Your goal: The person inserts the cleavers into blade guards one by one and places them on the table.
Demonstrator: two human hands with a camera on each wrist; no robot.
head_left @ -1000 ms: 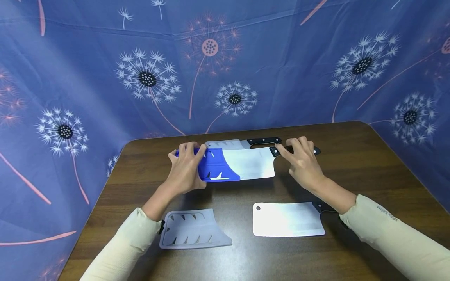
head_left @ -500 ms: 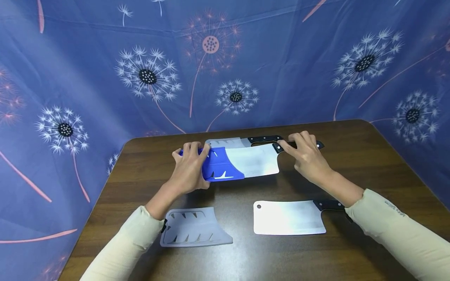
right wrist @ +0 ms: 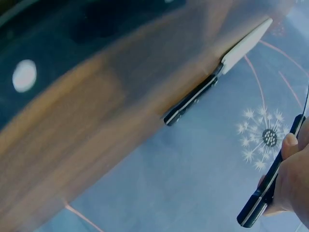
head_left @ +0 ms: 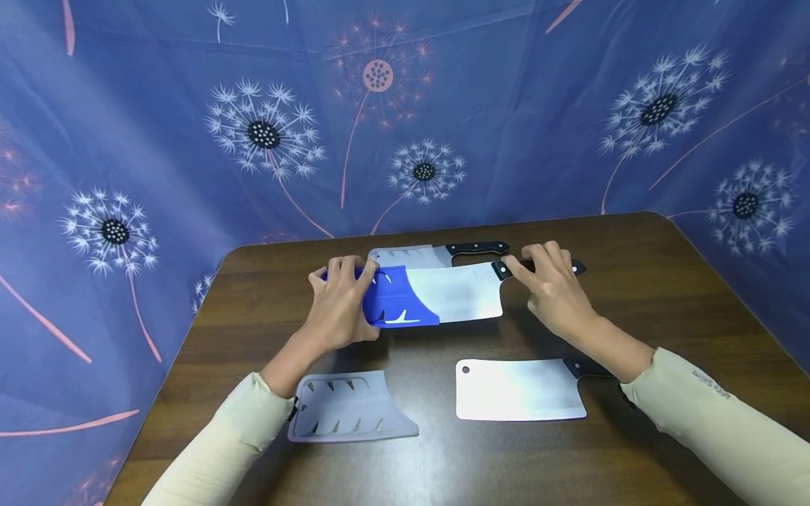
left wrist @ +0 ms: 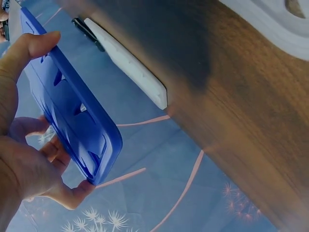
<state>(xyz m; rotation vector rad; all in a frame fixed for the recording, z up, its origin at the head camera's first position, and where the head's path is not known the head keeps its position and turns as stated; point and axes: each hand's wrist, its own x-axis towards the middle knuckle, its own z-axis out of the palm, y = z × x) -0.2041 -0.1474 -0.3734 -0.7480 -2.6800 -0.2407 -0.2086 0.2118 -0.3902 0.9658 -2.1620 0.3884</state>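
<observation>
Above the table, my left hand [head_left: 338, 302] grips a blue blade cover [head_left: 400, 299] by its closed end, thumb and fingers on opposite edges in the left wrist view [left wrist: 34, 150]. The cover sits over the left part of a cleaver's blade [head_left: 465, 292]; the rest of the blade is bare. My right hand [head_left: 557, 292] holds that cleaver by its black handle [right wrist: 263, 193], fingers curled round it. How far the blade reaches inside the cover is hidden.
On the wooden table [head_left: 436, 471], a grey blade cover [head_left: 354, 407] lies front left. A bare cleaver [head_left: 519, 390] lies front right, its handle partly behind my right forearm. A cleaver in a whitish cover [head_left: 405, 257] lies at the back. Patterned blue cloth [head_left: 493, 105] hangs behind.
Both hands, with the cleaver and blue cover, have shifted slightly to the right. The right hand rose a little and then came down slightly. The cover's place on the blade looks the same.
</observation>
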